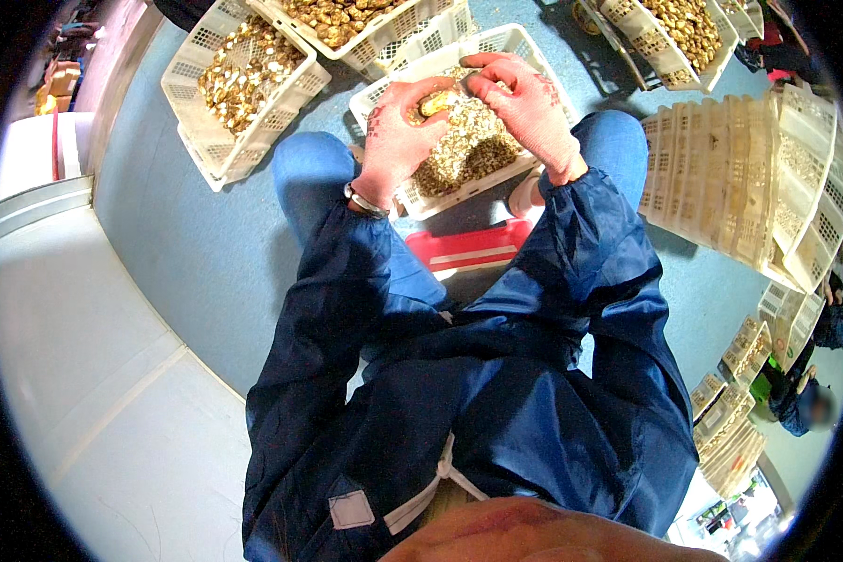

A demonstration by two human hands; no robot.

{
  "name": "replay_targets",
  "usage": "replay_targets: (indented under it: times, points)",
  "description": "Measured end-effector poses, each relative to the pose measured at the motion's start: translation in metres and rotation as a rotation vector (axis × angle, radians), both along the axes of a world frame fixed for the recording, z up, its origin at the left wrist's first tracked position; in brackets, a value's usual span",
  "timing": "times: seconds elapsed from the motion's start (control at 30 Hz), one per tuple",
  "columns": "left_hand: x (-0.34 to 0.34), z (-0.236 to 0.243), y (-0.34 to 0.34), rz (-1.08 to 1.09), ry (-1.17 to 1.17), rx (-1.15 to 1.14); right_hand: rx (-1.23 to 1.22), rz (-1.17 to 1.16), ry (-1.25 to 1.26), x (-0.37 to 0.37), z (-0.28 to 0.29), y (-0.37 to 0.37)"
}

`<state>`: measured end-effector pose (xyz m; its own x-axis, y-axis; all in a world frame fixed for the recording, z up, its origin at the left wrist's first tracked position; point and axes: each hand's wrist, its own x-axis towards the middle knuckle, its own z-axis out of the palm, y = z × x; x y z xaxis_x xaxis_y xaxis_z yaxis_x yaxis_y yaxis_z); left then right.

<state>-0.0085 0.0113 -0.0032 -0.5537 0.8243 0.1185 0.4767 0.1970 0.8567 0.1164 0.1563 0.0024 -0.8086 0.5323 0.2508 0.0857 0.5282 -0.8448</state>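
Note:
My left hand (393, 140), in a pink glove, is curled around a small rounded yellow-brown piece (436, 103), whose kind I cannot make out. Opposite it, my right hand (539, 117), gloved the same way, has bent fingers with dark tips. Whether anything sits inside those fingers is hidden. Both hands are over a white plastic crate (454, 199) between my knees. Pale, flaky, husk-like material (473, 131) lies heaped in the crate, darker in a hollow toward the near side.
Crates of golden-brown pieces stand at the far left (217, 173), far middle (398, 47) and far right (639, 42). Stacked white crates (712, 169) rise beside my right knee. A red-and-white object (468, 245) lies between my legs. Another person (796, 403) is at the right edge.

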Motion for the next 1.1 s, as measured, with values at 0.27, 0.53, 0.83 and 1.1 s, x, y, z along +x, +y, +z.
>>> replay_targets:
  times: [0.27,0.53,0.83,1.1]
  points:
    - [0.004,0.005,0.001,0.001,-0.812,-0.043,-0.329,-0.035,-0.149,0.002,0.003,-0.012]
    - [0.005,0.000,0.002,0.088,-0.790,0.018,-0.096,-0.001,-0.026,-0.001,-0.003,-0.008]
    - [0.006,0.004,-0.001,0.147,-0.778,0.055,-0.136,-0.078,0.031,-0.006,-0.005,-0.008]
    - [0.003,-0.007,-0.002,0.099,-0.749,0.091,-0.169,-0.084,0.024,-0.006,0.001,-0.007]
